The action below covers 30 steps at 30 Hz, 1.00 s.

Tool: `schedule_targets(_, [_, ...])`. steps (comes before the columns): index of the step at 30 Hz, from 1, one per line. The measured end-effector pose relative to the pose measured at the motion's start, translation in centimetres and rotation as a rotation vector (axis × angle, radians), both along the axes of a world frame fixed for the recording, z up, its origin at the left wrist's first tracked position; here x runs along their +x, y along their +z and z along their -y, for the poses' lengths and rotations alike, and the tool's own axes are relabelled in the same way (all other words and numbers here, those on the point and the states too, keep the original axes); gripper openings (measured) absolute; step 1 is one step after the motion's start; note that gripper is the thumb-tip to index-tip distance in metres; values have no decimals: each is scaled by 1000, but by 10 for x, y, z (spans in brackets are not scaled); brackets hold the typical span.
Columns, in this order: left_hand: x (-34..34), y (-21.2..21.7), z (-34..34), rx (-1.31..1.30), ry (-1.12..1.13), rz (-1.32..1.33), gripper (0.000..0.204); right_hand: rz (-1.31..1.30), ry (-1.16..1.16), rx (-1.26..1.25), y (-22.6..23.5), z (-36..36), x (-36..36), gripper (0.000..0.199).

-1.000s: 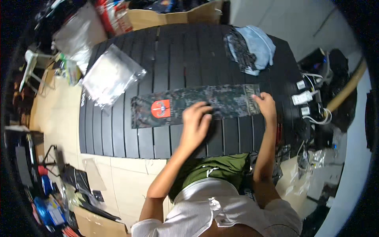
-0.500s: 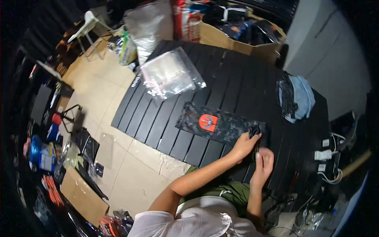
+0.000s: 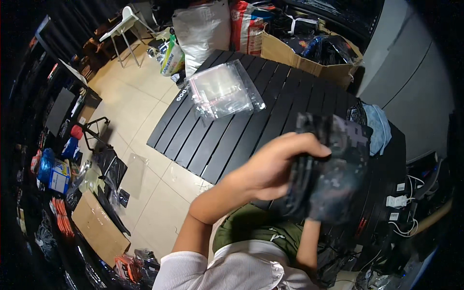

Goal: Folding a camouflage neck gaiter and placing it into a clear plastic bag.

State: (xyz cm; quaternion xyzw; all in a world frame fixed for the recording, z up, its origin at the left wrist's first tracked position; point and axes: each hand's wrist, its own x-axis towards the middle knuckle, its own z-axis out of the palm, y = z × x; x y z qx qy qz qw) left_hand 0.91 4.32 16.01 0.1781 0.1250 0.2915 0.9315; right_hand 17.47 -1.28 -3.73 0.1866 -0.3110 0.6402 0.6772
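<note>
Left hand [image 3: 275, 166] closed around dark camouflage cloth [image 3: 338, 179], folded, lifted above black slatted counter [image 3: 232, 140]. Right hand hidden behind cloth; grip cannot be told. Clear plastic bags [image 3: 223, 89] on counter, well apart.

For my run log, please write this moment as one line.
left hand: grips dark camouflage cloth, lifted | right hand: hidden behind cloth | black slatted table: clear plastic bags, blue cloth

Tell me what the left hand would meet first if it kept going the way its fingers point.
The left hand already grips the dark folded cloth, fingers pointing right. Past it, probably the blue cloth bundle on the black slatted table, though depth is unclear.
</note>
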Motion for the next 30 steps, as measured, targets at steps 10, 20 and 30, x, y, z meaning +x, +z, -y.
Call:
schedule_targets(10, [-97,-91,-42,-52,319,-396,25,10,-578,-842,9,41,104,43])
schedule_targets(20, [-122,-212,-75,207,229,-904,38,-227,-437,-1295,-24,49,116,34])
schedule_targets(30, [-135,-224,-47,817,659,-1261,46,1140,-1487,-1055,-49,86,154,31])
